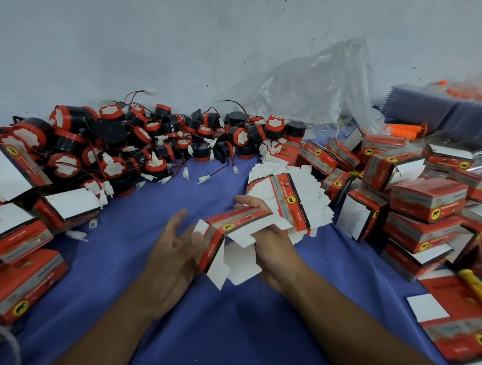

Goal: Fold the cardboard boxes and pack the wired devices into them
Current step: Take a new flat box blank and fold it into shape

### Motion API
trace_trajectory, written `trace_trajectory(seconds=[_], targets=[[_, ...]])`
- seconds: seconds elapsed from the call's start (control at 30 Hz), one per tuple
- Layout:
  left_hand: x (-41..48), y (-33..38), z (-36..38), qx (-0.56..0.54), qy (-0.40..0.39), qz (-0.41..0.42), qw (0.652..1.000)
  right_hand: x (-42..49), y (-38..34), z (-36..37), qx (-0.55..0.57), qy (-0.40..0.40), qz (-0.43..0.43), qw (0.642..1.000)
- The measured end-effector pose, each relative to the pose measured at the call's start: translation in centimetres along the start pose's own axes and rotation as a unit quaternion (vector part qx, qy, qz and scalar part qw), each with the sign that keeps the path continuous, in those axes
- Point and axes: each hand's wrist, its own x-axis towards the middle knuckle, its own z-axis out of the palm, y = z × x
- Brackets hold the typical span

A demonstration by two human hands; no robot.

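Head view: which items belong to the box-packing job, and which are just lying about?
Job: box being folded, gripped by right hand, left hand against its end; flat boxes; wired devices; folded boxes.
Lying about: plastic bag; yellow tool; orange items; dark trays.

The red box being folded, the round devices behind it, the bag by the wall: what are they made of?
Red box: thin printed card, faintly glossy outside, plain white inside, flaps bent along creases. Round devices: probably moulded plastic, with shiny black bodies and red caps. Bag: clear plastic film, crumpled and see-through.
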Motion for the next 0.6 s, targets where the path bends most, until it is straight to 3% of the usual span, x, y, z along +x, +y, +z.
trace_trajectory(seconds=[0.07,0.17,0.33,0.43,0.6], targets=[[0.1,-0.1,-0.3,0.020,-0.044,0.032,0.998,0.1,0.2,0.0,-0.023,0.029,-0.031,0.999],[-0.2,-0.2,-0.7,0.153,-0.166,0.030,0.974,-0.3,-0.1,0.4,-0.068,0.027,-0.071,0.995],[-0.5,-0.2,0.0,0.244,-0.201,0.070,0.946,-0.6,-0.1,0.4,-0.092,0.000,-0.121,0.988],[-1.0,-0.3,0.7,0.299,-0.140,0.110,0.937,-0.9,-0.5,0.5,-0.096,-0.006,-0.153,0.984],[-1.0,-0.3,1.3,0.263,0.047,0.209,0.941,-1.0,-1.1,0.7,-0.148,-0.060,-0.152,0.975]])
